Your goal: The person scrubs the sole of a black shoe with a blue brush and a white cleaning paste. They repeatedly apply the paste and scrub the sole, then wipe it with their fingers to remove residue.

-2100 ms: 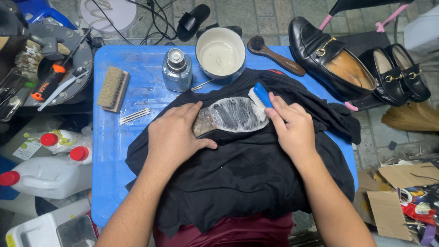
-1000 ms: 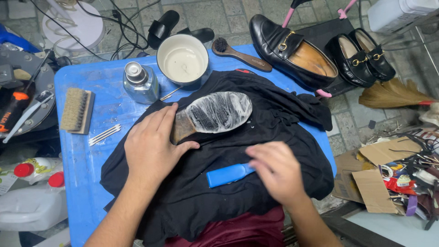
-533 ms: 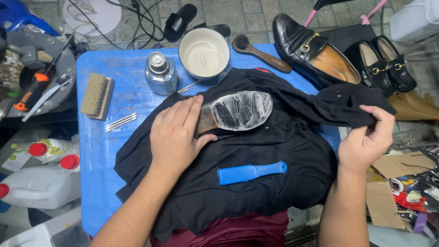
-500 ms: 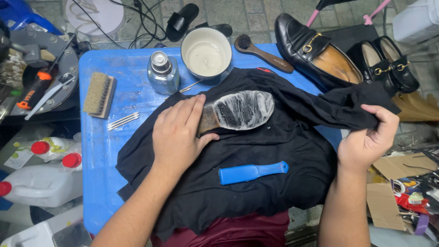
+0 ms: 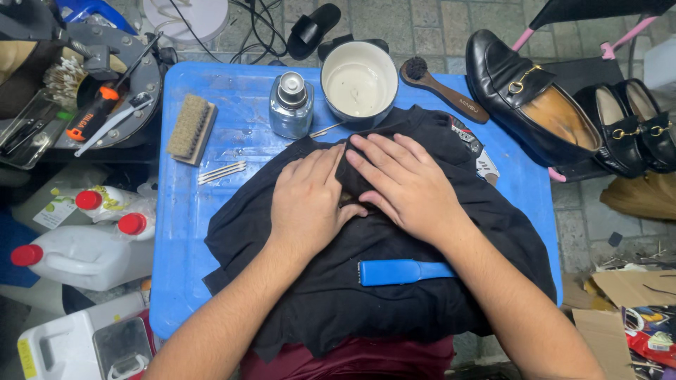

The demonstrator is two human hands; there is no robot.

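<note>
Since half a second ago: right hand point(image 5: 412, 186) has come in from the worktop's right edge and drawn the black cloth point(image 5: 394, 281) over the upturned shoe sole, which is now covered from view.

Left hand point(image 5: 306, 204): flat on the cloth, fingers together and extended, pressing the covered bump from the left; grips nothing.

Right hand: laid over the same bump from the right, fingers slightly spread, palm down on the fold; touches the left hand's fingertips.

Black cloth: spread across the middle of the blue worktop point(image 5: 183, 281), front edge hanging over the near side.

Blue brush point(image 5: 398, 271): lies on the cloth just beneath the right forearm, untouched.

Rest, far side of worktop: metal bottle point(image 5: 291, 105) beside a white bowl point(image 5: 359, 81); wooden dauber brush point(image 5: 440, 88) to the bowl's right; bristle brush point(image 5: 189, 128) and thin sticks point(image 5: 222, 171) to the left.

Off worktop: black loafers point(image 5: 535, 105) at right; white jugs with red caps point(image 5: 84, 246) at left.
</note>
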